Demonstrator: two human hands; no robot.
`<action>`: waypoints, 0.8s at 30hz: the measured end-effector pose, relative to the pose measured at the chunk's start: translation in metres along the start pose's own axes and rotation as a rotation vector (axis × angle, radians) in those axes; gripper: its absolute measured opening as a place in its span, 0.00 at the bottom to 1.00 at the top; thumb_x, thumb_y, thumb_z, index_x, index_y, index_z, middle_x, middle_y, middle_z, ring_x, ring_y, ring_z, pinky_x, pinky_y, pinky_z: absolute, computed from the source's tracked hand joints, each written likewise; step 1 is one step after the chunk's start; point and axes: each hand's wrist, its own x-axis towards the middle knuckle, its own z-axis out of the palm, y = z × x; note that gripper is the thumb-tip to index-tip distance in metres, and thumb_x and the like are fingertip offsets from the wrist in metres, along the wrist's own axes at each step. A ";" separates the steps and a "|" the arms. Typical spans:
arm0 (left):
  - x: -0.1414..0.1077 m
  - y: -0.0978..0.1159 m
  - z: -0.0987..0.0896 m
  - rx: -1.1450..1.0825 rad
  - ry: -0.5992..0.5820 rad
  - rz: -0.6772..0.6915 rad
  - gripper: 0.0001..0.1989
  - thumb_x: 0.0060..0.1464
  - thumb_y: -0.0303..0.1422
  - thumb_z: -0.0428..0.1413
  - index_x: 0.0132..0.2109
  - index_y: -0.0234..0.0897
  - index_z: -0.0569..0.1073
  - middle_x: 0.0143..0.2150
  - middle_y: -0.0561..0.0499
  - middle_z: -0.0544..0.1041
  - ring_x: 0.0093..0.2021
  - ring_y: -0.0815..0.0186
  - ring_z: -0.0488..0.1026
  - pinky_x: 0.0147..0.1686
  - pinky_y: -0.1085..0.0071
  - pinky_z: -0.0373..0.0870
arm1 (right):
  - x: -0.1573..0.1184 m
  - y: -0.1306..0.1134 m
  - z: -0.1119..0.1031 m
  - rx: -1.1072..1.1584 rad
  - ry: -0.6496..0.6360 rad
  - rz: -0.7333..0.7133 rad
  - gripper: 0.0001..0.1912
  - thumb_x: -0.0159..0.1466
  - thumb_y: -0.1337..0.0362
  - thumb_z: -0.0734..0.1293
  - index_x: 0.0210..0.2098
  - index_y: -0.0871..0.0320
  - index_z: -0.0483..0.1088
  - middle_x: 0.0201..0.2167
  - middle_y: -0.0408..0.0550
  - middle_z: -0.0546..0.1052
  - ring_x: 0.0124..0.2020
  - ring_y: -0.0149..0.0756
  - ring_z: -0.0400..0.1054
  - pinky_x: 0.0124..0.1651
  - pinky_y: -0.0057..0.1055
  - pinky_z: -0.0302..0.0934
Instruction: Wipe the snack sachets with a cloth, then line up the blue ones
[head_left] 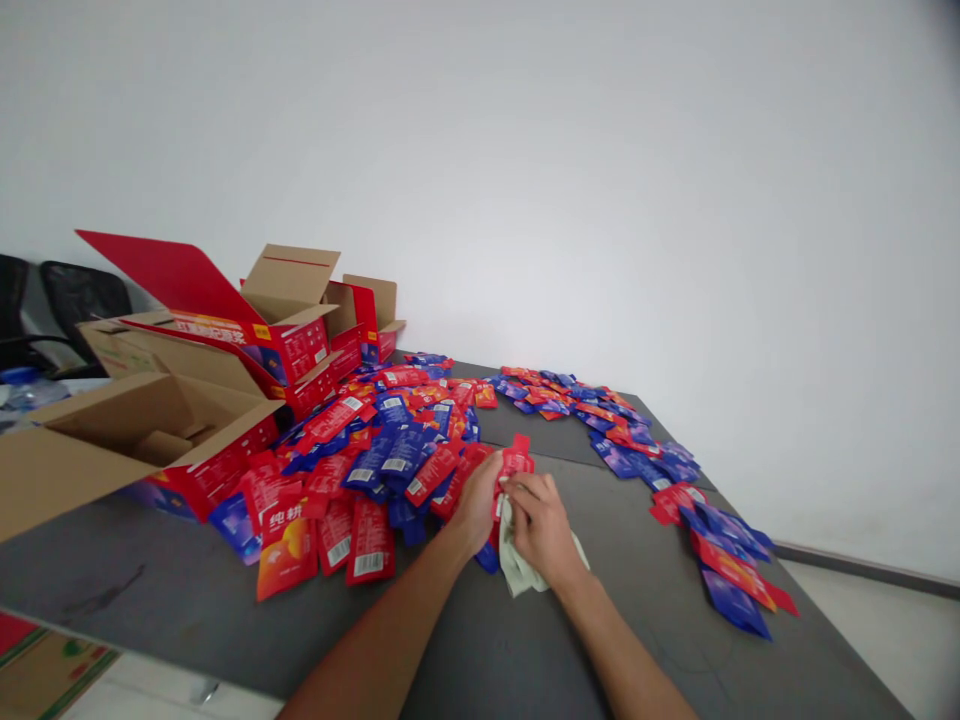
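Observation:
My left hand [476, 505] is closed on a red pouch [517, 458], whose top end sticks up past the fingers. Against the front of that pouch my right hand [541, 525] presses a pale green cloth [517, 565], which hangs down below the fingers. Just left of my left hand lies a big heap of red pouches [371, 540] and blue pouches [405, 450], some with barcodes facing up. The lower part of the held pouch is hidden behind my hands and the cloth.
Open red cardboard boxes [225, 455] stand on the left of the grey table [480, 640], flaps spread outward. A curved row of red and blue pouches [637, 435] runs along the right edge. A white wall [600, 200] rises behind, and a black chair [82, 290] stands at far left.

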 end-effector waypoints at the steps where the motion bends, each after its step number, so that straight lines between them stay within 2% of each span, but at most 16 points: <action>1: 0.000 0.002 -0.001 0.012 0.009 0.019 0.12 0.48 0.39 0.63 0.35 0.35 0.75 0.29 0.53 0.75 0.29 0.70 0.71 0.33 0.73 0.66 | -0.001 -0.005 0.001 0.023 -0.036 -0.017 0.20 0.65 0.76 0.58 0.49 0.54 0.75 0.47 0.52 0.74 0.46 0.42 0.65 0.49 0.42 0.64; 4: -0.001 0.009 0.001 0.114 -0.002 0.081 0.10 0.43 0.30 0.63 0.35 0.35 0.74 0.28 0.55 0.74 0.25 0.72 0.68 0.26 0.76 0.61 | -0.002 -0.012 -0.003 0.092 -0.049 -0.024 0.19 0.65 0.75 0.58 0.46 0.54 0.76 0.44 0.51 0.75 0.45 0.41 0.66 0.49 0.41 0.64; 7: -0.003 0.014 0.005 0.194 0.094 0.120 0.14 0.39 0.26 0.61 0.38 0.36 0.74 0.32 0.53 0.76 0.28 0.70 0.71 0.28 0.75 0.64 | -0.004 -0.009 -0.014 0.134 0.120 0.086 0.15 0.67 0.71 0.59 0.46 0.53 0.75 0.44 0.51 0.75 0.47 0.41 0.67 0.51 0.41 0.64; 10: -0.005 0.013 0.008 0.225 0.216 0.118 0.26 0.38 0.25 0.60 0.48 0.39 0.72 0.35 0.52 0.78 0.30 0.67 0.74 0.31 0.72 0.68 | -0.007 -0.007 -0.021 0.161 0.265 0.220 0.12 0.67 0.67 0.61 0.45 0.53 0.74 0.46 0.52 0.75 0.49 0.42 0.68 0.54 0.42 0.64; 12: -0.006 0.010 0.008 0.233 0.172 0.096 0.27 0.39 0.26 0.61 0.51 0.40 0.72 0.36 0.51 0.79 0.31 0.67 0.75 0.33 0.71 0.69 | -0.008 -0.008 -0.020 0.183 0.289 0.245 0.11 0.67 0.65 0.62 0.46 0.54 0.73 0.47 0.53 0.75 0.49 0.42 0.69 0.54 0.42 0.65; 16: -0.010 -0.001 0.012 0.204 0.030 -0.024 0.16 0.44 0.33 0.63 0.42 0.34 0.78 0.38 0.47 0.80 0.37 0.63 0.77 0.40 0.68 0.71 | -0.008 -0.013 -0.013 0.200 0.305 0.243 0.11 0.68 0.63 0.62 0.47 0.54 0.72 0.48 0.54 0.74 0.51 0.43 0.68 0.55 0.43 0.65; 20: -0.017 -0.009 0.021 0.049 0.048 -0.198 0.19 0.47 0.44 0.62 0.37 0.31 0.78 0.37 0.44 0.80 0.41 0.57 0.77 0.44 0.64 0.72 | -0.006 -0.013 -0.011 0.169 0.286 0.214 0.10 0.67 0.64 0.63 0.47 0.54 0.73 0.48 0.53 0.75 0.52 0.42 0.68 0.57 0.42 0.63; 24: -0.025 -0.011 0.034 0.024 0.010 -0.219 0.20 0.48 0.43 0.62 0.42 0.32 0.78 0.39 0.44 0.81 0.45 0.55 0.77 0.49 0.61 0.72 | -0.003 -0.003 -0.019 0.072 0.356 0.270 0.11 0.67 0.64 0.63 0.47 0.55 0.74 0.46 0.53 0.76 0.51 0.42 0.68 0.56 0.42 0.63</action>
